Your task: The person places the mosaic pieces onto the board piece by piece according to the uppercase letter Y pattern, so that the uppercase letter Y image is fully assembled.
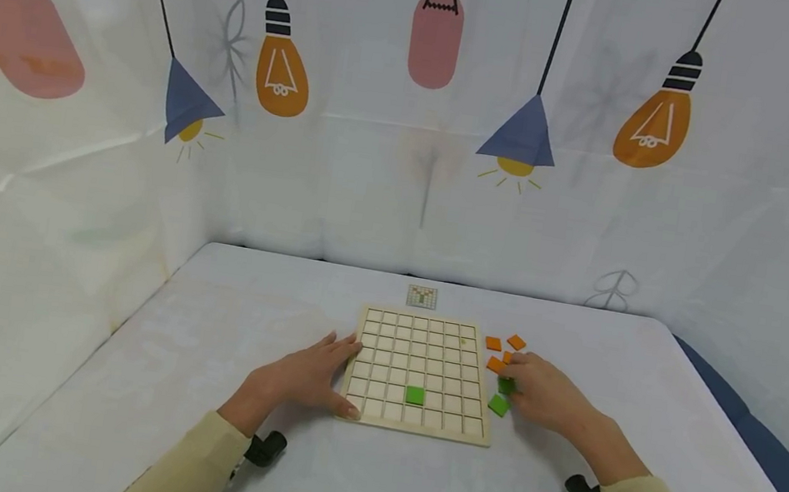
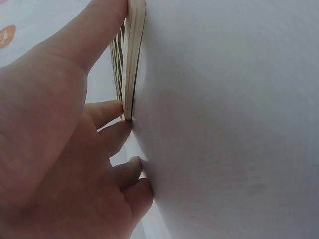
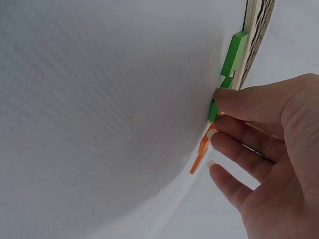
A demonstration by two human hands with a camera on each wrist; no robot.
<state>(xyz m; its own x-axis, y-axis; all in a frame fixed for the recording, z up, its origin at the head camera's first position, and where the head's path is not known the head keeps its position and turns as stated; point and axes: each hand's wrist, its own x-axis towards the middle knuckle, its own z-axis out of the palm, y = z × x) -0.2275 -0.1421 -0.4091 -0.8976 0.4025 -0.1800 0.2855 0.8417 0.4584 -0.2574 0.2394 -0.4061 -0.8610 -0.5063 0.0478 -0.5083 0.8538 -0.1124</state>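
A square wooden grid board [image 1: 395, 376] lies flat on the table, with one green tile [image 1: 415, 395] in a cell near its front. My left hand [image 1: 308, 373] rests against the board's left side, thumb at the front corner and fingers spread along the edge. To the right of the board, my right hand [image 1: 544, 393] pinches another green tile [image 3: 213, 109] at thumb and fingertips, low at the table. A further green tile [image 1: 498, 404] lies just in front of it. Several orange tiles [image 1: 493, 343] lie behind, one partly covered by my fingers.
A small card with a grid pattern [image 1: 422, 297] lies beyond the board's far edge. White cloth covers the table [image 1: 267, 287]. A white curtain printed with lamps [image 1: 359, 174] hangs behind it and along the left side.
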